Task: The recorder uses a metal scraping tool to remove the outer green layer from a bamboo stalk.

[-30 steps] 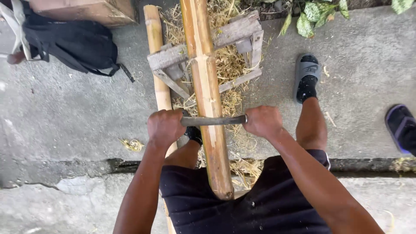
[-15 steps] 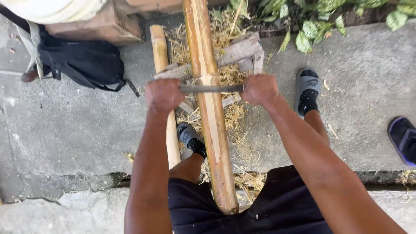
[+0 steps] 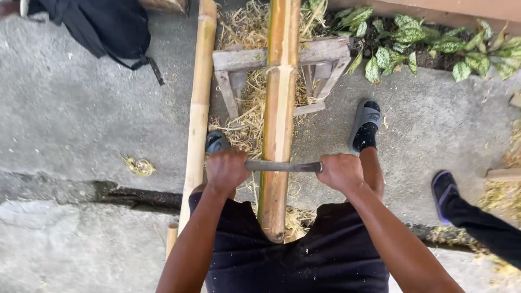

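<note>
Two fists, left hand [image 3: 226,171] and right hand [image 3: 340,172], each grip closed tight round drawknife [image 3: 283,166] ends, blade across bamboo pole [image 3: 278,119]

**Around my work spot**

I see a black backpack [image 3: 95,27] on the concrete upper left, green leafy plants [image 3: 429,46] along the top right, straw shavings [image 3: 138,164] scattered about, and another person's dark shoe [image 3: 442,190] at right.

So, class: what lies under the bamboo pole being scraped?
Under the bamboo pole sit a wooden stand and straw shavings. The two-handled blade crosses on top; the ground directly beneath stays covered.
</note>
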